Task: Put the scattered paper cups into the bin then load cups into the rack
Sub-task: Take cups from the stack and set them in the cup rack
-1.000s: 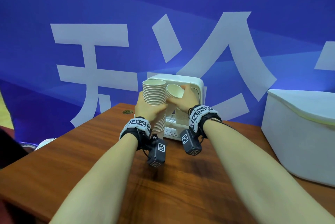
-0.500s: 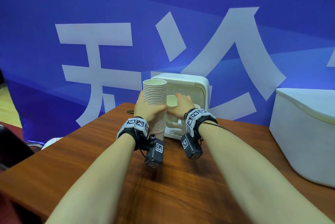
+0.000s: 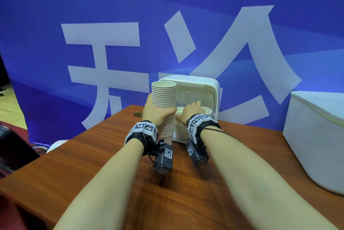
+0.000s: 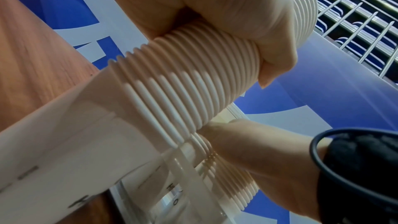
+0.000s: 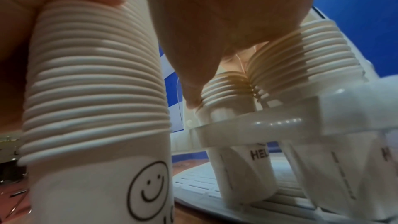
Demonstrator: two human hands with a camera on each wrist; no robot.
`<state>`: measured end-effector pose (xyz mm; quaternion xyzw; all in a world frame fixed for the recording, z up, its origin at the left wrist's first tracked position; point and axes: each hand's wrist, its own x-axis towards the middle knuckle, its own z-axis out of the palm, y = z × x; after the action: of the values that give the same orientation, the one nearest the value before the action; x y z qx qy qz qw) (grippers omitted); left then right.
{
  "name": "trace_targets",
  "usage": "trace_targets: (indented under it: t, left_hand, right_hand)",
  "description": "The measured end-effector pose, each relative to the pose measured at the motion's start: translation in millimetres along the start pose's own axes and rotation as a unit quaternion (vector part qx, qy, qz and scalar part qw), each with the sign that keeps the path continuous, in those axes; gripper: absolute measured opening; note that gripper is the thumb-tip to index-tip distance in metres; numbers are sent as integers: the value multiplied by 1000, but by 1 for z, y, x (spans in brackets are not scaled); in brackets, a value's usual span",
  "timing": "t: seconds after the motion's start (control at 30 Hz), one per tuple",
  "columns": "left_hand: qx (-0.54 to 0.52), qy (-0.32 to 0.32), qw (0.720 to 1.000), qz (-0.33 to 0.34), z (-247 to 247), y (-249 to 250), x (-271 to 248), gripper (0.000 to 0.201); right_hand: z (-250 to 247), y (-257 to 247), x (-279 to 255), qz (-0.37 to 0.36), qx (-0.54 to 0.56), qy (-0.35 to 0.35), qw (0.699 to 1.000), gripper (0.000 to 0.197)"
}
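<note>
1. The right hand (image 3: 192, 111) reaches into the white plastic cup rack (image 3: 197, 88) at twelve o'clock; its fingertips sit on the ribbed rims of a short nested stack of white paper cups (image 5: 226, 83) standing in a rack ring, but whether they pinch a cup cannot be told.
2. The left hand (image 3: 157, 113) is wrapped round a tall stack of nested white paper cups (image 3: 164, 97), upright, just at nine o'clock of the rack's opening; the stack's foot is hidden behind the wrist.
3. A second cup stack (image 5: 323, 57) in the rack is blurred.
4. The white plastic bin (image 3: 314, 136) at three o'clock is cut off by the frame edge.
5. All stands on a brown wood-grain table (image 3: 93, 155), before a blue banner with large white characters (image 3: 111, 6).
</note>
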<state>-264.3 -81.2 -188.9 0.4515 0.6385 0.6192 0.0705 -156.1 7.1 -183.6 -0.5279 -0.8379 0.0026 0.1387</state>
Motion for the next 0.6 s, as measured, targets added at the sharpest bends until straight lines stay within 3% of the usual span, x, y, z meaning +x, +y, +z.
trace_targets:
  t: [0.13,0.6]
  left_hand:
    - [-6,0,1000,-3,-1,4,-3,70]
    - [-2,0,1000,-21,-2,12,-11,68]
  right_hand:
    - [-1,-1,-2,7,20,18,1000,63]
    - [-11,9,-8,-39,24,-25,999,59]
